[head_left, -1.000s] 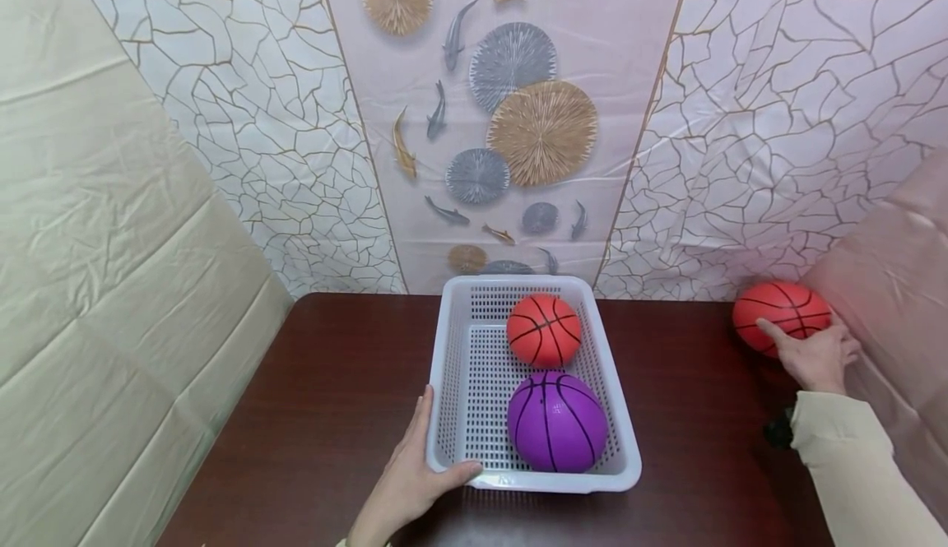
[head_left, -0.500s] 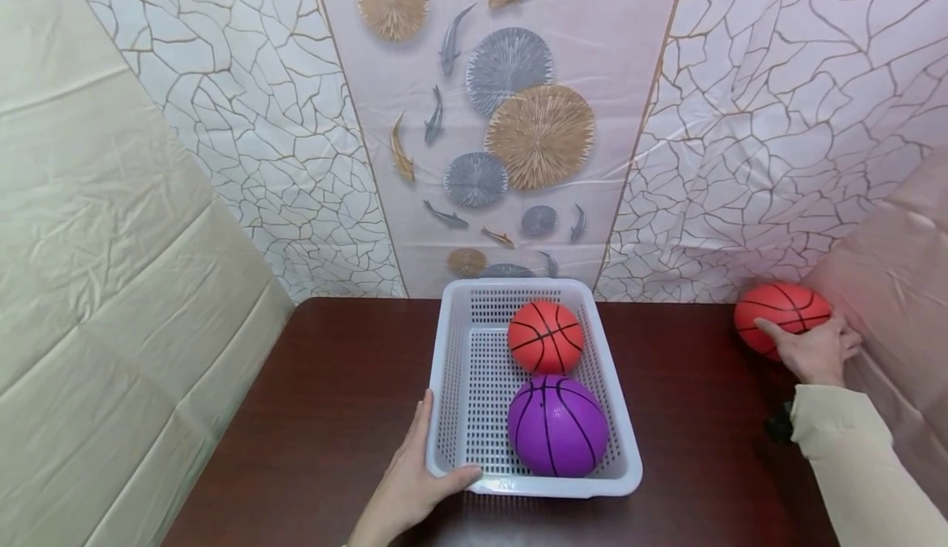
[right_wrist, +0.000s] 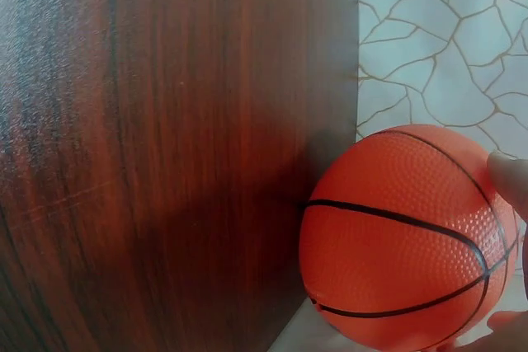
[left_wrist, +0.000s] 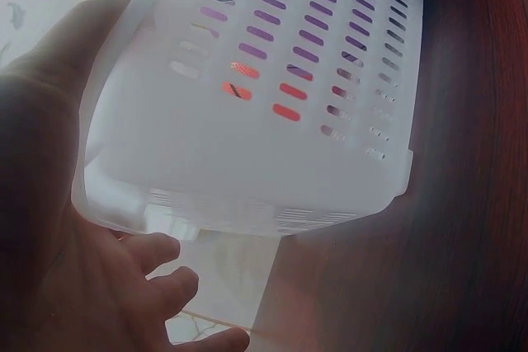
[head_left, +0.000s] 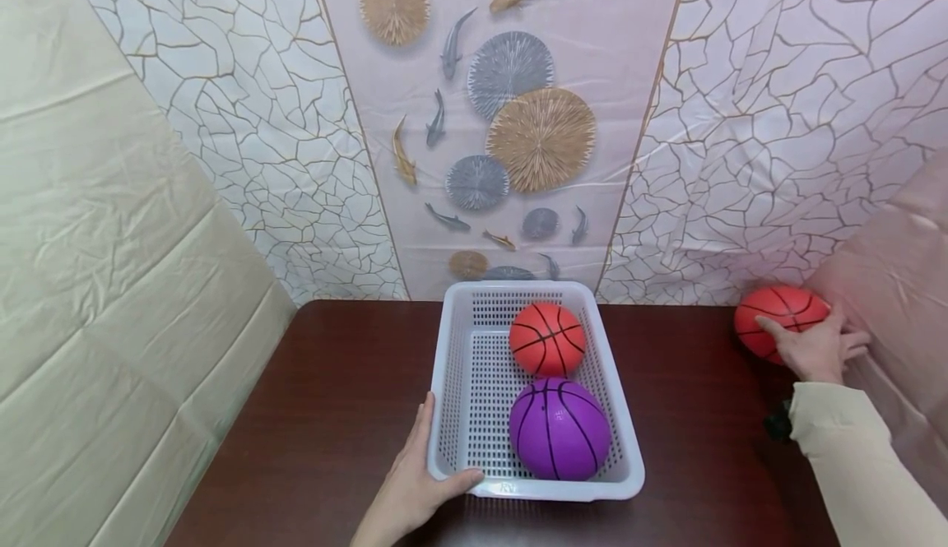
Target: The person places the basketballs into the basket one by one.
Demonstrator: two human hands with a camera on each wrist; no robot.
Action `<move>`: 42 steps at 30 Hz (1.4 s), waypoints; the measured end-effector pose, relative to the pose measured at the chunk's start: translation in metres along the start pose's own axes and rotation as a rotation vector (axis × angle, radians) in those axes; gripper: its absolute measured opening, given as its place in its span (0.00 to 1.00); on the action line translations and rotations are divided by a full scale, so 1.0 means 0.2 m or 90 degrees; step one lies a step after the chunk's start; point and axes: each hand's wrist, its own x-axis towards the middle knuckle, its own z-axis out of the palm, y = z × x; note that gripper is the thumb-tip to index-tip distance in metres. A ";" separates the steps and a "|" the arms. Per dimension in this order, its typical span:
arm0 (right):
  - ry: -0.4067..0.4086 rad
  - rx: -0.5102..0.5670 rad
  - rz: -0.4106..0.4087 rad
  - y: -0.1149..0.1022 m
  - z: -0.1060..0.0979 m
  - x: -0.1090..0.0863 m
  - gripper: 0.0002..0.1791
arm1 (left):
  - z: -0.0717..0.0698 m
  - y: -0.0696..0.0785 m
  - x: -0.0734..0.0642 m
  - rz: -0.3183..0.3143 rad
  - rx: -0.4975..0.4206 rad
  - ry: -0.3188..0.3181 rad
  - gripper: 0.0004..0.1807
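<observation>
A white perforated plastic basket [head_left: 453, 366] stands on the dark table, with an orange-red toy basketball [head_left: 546, 340] and a larger purple one [head_left: 559, 430] inside along its right side. My left hand [head_left: 415, 475] rests around the basket's near left corner, thumb on the near rim and fingers stretched along the left wall. At the far right, my right hand [head_left: 815, 351] holds another orange-red toy basketball [head_left: 785, 312] between thumb and index finger. The other fingers spread away to the right. In the right wrist view, this basketball [right_wrist: 396, 237] is beside the table edge, fingers partly out of frame.
The wood-grain table [head_left: 326, 415] extends on both sides of the basket. A patterned cloth wall [head_left: 533, 201] stands behind it. Beige padded panels close the left side [head_left: 133, 325] and the right side [head_left: 903, 284], the latter close to my right hand.
The right hand's outer fingers have spread a little farther to the right. The ball there stays nearly in place. My left hand and the basket keep their positions, with a slight camera shift.
</observation>
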 end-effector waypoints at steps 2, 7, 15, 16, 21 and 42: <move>-0.004 0.000 0.015 0.00 0.00 -0.01 0.65 | 0.00 0.00 0.00 0.001 -0.003 -0.001 0.65; -0.001 -0.021 0.023 0.02 0.01 -0.02 0.66 | 0.00 0.00 0.00 0.002 -0.002 -0.002 0.65; 0.001 -0.033 -0.006 0.01 0.03 -0.05 0.65 | 0.00 0.00 0.00 0.001 0.011 0.001 0.65; 0.000 -0.037 -0.009 0.01 0.04 -0.05 0.66 | 0.00 0.01 0.00 0.001 0.013 0.002 0.65; 0.011 -0.031 -0.027 0.01 0.05 -0.05 0.65 | 0.00 0.00 0.00 0.002 0.016 0.005 0.65; 0.053 0.047 -0.001 0.09 0.06 -0.10 0.60 | 0.00 0.00 0.00 -0.005 0.020 0.007 0.65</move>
